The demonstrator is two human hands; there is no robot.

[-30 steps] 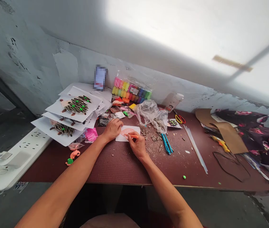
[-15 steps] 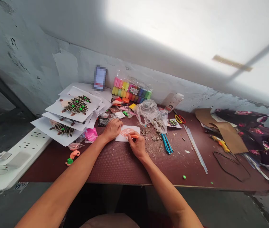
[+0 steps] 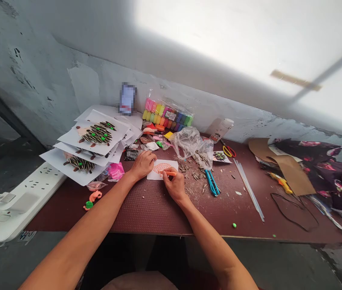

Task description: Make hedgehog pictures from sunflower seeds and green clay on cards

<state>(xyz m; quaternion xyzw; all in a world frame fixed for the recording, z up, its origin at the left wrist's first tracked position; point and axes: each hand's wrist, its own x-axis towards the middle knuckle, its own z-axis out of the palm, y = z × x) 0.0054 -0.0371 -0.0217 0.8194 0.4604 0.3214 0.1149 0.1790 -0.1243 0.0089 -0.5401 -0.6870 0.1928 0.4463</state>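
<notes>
A small white card (image 3: pixel 171 164) lies on the table, bearing an orange drawing of a rounded shape filled with curved marks. On its left edge rests my left hand (image 3: pixel 143 164), fingers laid over the paper and gripping nothing. My right hand (image 3: pixel 174 186) is closed around an orange pen (image 3: pixel 170 173), its tip down at the drawing's lower part. Right of the card are scattered striped sunflower seeds (image 3: pixel 198 175) and a blue utility knife (image 3: pixel 212 183). To the left, stacked white sheets (image 3: pixel 98 141) carry hedgehog figures with seed spines and green dots.
Behind stand a pack of coloured clay (image 3: pixel 167 116), a clear plastic bag (image 3: pixel 189 143) and a white bottle (image 3: pixel 222 129). Rightward lie scissors (image 3: pixel 229 151), glue sticks (image 3: pixel 248 189), a yellow glue gun (image 3: pixel 284 184) with its cord, and brown cardboard (image 3: pixel 294 173). A power strip (image 3: pixel 20 201) sits left.
</notes>
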